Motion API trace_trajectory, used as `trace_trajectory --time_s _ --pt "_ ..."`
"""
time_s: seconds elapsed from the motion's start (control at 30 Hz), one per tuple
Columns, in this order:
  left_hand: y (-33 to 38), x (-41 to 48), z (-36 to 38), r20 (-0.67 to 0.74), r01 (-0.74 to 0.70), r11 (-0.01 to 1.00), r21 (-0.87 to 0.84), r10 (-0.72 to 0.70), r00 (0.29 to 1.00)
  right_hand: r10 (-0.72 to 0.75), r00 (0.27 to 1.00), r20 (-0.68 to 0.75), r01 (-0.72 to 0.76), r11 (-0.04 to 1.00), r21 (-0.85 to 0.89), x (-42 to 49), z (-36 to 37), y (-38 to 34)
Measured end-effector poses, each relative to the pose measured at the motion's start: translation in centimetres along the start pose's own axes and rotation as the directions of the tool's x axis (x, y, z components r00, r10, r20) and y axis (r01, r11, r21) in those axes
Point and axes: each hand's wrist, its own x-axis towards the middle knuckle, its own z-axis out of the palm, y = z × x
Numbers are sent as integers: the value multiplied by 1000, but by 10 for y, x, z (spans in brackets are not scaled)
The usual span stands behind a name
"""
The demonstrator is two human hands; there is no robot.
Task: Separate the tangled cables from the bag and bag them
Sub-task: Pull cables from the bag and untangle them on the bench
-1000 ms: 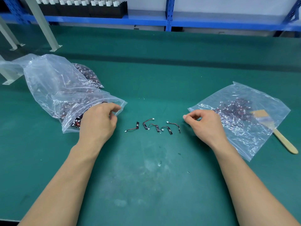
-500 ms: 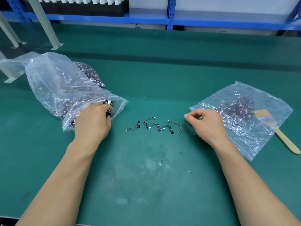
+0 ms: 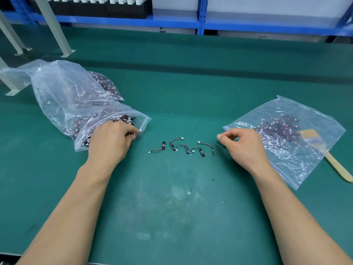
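Note:
A large clear bag [image 3: 63,92] full of tangled small cables lies at the left, its mouth facing right. My left hand [image 3: 110,142] is at that mouth, fingers curled round a cable [image 3: 138,133] whose red wire and white plug stick out. Several separated cables [image 3: 183,147] lie in a row on the green mat between my hands. A second clear bag [image 3: 298,150] with sorted cables lies flat at the right. My right hand [image 3: 242,144] rests beside its left corner, fingers curled, thumb and forefinger together, with nothing visible between them.
A wooden-handled brush [image 3: 328,157] lies at the right, its head inside or under the right bag. Grey frame legs [image 3: 55,27] stand at the back left. A blue shelf rack [image 3: 200,22] runs along the far edge. Small white specks [image 3: 189,192] dot the mat near me.
My left hand has reached into the mouth of the left bag and drawn a cable toward the opening. My right hand has stayed beside the right bag.

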Motion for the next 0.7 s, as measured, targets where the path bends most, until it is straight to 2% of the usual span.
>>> trace_trajectory --time_s 0.17,0.33,0.43,0.7 --pt "-1 -1 0 -7 33 999 -18 -33 999 11 1000 1 -11 1000 5 0 0 0" --pt "2 -1 -2 -11 -11 1000 -1 11 1000 12 1000 8 -12 1000 9 0 0 1" --pt "1 -1 -1 14 -60 998 13 59 998 17 1000 8 -17 1000 8 0 0 1" --pt "-4 0 4 137 -55 998 41 49 989 10 1000 4 -10 1000 -5 -1 0 0"
